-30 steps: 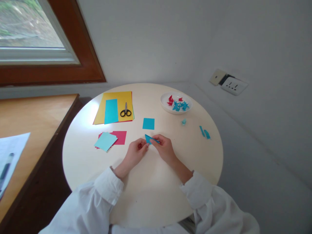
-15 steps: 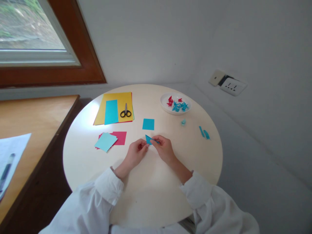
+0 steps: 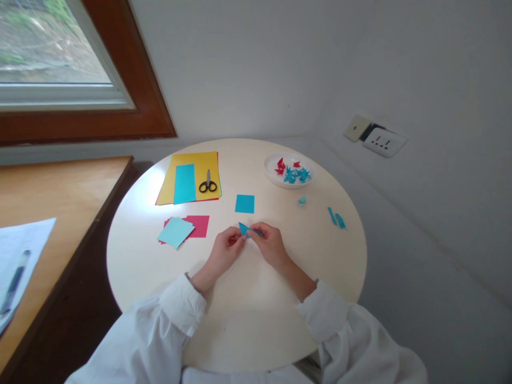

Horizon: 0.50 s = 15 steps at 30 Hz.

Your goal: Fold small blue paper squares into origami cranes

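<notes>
Between my two hands is a small folded piece of blue paper (image 3: 243, 228), one pointed corner sticking up. My left hand (image 3: 229, 246) pinches its lower left edge with thumb and fingertips. On the other side my right hand (image 3: 269, 242) grips it, thumb laid across the fold; part of the paper is hidden by these fingers. Just beyond my hands a flat blue paper square (image 3: 245, 204) lies on the round white table (image 3: 248, 320). To the left are a light blue paper square (image 3: 176, 232) and pink paper sheets (image 3: 200, 226) under it.
A white plate (image 3: 270, 178) with several folded red and blue paper pieces stands at the back right. Nearby lie a crumpled pale blue scrap (image 3: 302, 201) and blue paper strips (image 3: 340, 221). Black-handled scissors (image 3: 208, 185) and a blue sheet (image 3: 184, 184) rest on yellow paper (image 3: 166, 186).
The whole view has shifted slightly, so things appear a little further right. My hands keep nearly the same hold on the folded blue paper.
</notes>
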Motion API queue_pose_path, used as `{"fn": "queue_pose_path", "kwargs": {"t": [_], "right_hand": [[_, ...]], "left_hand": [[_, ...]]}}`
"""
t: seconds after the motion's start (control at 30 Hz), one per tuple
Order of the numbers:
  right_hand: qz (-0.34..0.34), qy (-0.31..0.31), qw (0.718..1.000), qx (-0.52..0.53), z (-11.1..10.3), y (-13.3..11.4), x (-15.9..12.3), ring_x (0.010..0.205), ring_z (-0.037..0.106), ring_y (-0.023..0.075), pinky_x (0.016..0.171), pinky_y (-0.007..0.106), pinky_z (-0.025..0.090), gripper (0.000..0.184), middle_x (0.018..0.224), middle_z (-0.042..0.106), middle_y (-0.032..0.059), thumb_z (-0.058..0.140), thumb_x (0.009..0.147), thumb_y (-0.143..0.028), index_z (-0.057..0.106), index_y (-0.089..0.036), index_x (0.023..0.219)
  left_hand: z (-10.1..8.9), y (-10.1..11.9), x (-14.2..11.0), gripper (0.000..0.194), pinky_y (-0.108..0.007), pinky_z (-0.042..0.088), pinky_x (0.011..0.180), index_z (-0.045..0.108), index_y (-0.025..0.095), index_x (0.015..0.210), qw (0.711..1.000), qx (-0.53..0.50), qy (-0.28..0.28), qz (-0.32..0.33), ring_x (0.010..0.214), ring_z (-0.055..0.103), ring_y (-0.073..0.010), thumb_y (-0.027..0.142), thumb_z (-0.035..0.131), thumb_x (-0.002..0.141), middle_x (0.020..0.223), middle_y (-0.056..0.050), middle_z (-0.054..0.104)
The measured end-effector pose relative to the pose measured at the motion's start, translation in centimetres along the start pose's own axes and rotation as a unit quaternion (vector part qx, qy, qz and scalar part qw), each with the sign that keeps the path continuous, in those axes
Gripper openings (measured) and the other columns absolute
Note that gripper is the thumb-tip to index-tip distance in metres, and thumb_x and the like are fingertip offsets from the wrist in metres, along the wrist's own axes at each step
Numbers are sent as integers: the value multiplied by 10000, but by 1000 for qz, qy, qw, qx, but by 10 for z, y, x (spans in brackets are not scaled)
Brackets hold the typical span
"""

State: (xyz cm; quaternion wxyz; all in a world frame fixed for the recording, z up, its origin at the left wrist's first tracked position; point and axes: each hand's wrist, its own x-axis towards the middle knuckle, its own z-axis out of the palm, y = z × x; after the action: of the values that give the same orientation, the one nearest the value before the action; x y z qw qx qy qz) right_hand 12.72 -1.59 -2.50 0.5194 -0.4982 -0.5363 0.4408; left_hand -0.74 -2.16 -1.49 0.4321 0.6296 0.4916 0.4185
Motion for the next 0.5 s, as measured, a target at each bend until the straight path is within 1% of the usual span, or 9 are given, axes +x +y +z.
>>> {"fn": "queue_pose_path", "kwargs": {"t": [0.13, 0.23, 0.43, 0.5], "right_hand": [[5, -15, 1000, -6, -1, 0, 0, 644, 543, 144, 634, 269, 418, 144, 676, 632, 18, 631, 642, -307, 630, -169, 682], [1, -25, 999, -22, -1, -1, 0, 597, 513, 131, 595, 263, 399, 154, 626, 602, 3, 638, 635, -319, 610, -168, 640], [-15, -14, 1000, -23, -2, -5, -2, 592, 506, 123, 588, 255, 395, 144, 606, 581, -6, 602, 669, -303, 582, -172, 614], [-12, -15, 1000, -22, -3, -6, -2, 593, 505, 123, 590, 256, 394, 149, 608, 583, -4, 606, 668, -309, 584, -171, 616]], "left_hand": [[1, -1, -1, 141, -223, 363, 530, 542, 143, 654, 1000, 23, 12, 2, 559, 454, -106, 261, 511, 726, 592, 1, 531], [1, -4, -2, 150, -230, 362, 538, 546, 142, 662, 999, 34, 12, 1, 568, 451, -112, 271, 509, 730, 599, -6, 536], [2, -6, -2, 214, -238, 361, 538, 581, 137, 671, 999, 20, 17, -33, 573, 463, -122, 342, 540, 716, 609, -20, 561], [0, -4, -2, 223, -234, 350, 526, 575, 142, 655, 999, 20, 19, -32, 558, 450, -116, 355, 544, 712, 587, -10, 546]]}}
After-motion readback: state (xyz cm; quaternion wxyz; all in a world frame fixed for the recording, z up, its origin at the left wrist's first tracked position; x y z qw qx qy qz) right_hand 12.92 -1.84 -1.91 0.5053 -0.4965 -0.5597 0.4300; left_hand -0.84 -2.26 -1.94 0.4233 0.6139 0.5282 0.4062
